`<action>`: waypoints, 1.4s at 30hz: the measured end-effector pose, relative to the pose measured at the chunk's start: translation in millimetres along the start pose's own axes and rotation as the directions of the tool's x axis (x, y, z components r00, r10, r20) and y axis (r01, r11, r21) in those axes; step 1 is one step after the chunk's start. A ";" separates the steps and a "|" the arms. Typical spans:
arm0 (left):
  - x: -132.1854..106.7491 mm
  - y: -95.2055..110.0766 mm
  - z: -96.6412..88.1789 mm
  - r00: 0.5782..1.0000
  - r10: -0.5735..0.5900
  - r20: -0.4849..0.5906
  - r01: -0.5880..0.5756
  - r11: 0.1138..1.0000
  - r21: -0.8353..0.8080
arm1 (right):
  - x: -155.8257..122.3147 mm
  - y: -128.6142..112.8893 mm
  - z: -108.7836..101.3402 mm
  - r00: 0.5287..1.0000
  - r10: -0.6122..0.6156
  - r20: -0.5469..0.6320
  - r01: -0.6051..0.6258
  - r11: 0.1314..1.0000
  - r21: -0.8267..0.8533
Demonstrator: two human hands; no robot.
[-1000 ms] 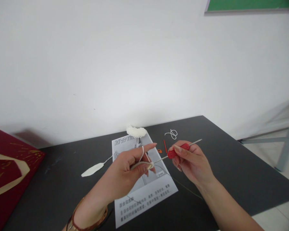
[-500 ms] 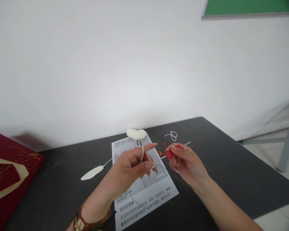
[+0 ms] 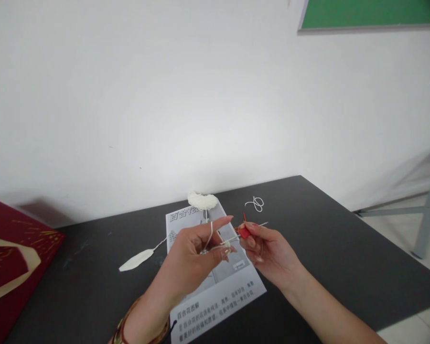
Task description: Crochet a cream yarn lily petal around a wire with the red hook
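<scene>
My left hand [image 3: 195, 255] hovers over the printed sheet [image 3: 215, 286], thumb and middle fingers pinching a small cream crochet piece [image 3: 225, 244]. White yarn [image 3: 210, 232] loops over the outstretched index finger. My right hand [image 3: 268, 251] grips a red-handled crochet hook [image 3: 244, 232], its metal tip pointing left into the pinched piece. The yarn runs back to a small white yarn ball [image 3: 201, 200] at the sheet's far edge.
A black table [image 3: 344, 258] stands against a white wall. On it lie a cream crocheted petal [image 3: 136, 260], a white yarn scrap [image 3: 256, 203] and a small orange marker. A dark red bag [image 3: 10, 267] sits at the left. Grey table legs [image 3: 426, 224] stand at the right.
My right hand has moved left toward my left hand, pushing the hook tip into the pinched piece. The hook now sticks out less to the right.
</scene>
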State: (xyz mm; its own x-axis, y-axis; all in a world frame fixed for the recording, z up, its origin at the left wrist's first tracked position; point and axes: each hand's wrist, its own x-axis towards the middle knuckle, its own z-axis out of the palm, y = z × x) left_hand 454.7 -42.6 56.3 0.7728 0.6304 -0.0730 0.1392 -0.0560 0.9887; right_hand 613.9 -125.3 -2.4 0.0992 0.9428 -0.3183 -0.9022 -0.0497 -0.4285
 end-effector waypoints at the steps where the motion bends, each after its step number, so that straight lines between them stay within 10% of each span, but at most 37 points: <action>1: 0.0 -0.6 0.5 1.000 0.007 -0.007 -0.007 1.000 0.007 | 0.0 0.0 -0.1 1.000 0.009 -0.001 -0.009 1.000 0.015; 16: 5.1 -14.2 4.7 0.995 0.083 -0.062 -0.078 0.994 0.082 | -7.6 0.8 6.6 0.974 -0.227 -0.024 0.221 0.964 -0.149; 28: 10.0 -16.9 14.5 0.977 0.044 -0.211 -0.071 0.990 -0.123 | -9.7 4.1 7.9 0.824 -0.564 0.058 0.528 0.725 -0.442; 31: 13.0 -14.7 16.2 0.976 -0.022 -0.216 -0.030 0.971 -0.238 | -13.1 4.3 6.2 0.725 -0.670 0.157 0.601 0.505 -0.619; 34: 16.7 -17.4 18.2 0.960 -0.088 -0.265 -0.006 0.942 -0.334 | -17.8 5.0 6.3 0.530 -0.715 0.456 0.677 0.033 -0.736; 37: 18.3 -23.0 20.9 0.963 -0.120 -0.242 0.008 0.907 -0.421 | -19.6 8.2 1.8 0.347 -0.600 0.720 0.662 -0.388 -0.642; 42: 13.8 -24.2 21.2 0.977 -0.105 -0.186 -0.012 0.844 -0.537 | -20.0 10.9 -15.2 0.192 -0.325 0.926 0.474 -0.795 -0.377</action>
State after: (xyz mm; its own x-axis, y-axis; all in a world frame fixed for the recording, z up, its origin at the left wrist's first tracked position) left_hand 475.1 -49.0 28.6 0.6249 0.7660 -0.1508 -0.2239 0.3608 0.9054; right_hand 608.4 -149.7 -13.6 -0.0768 0.5026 0.8611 0.9231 0.3623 -0.1292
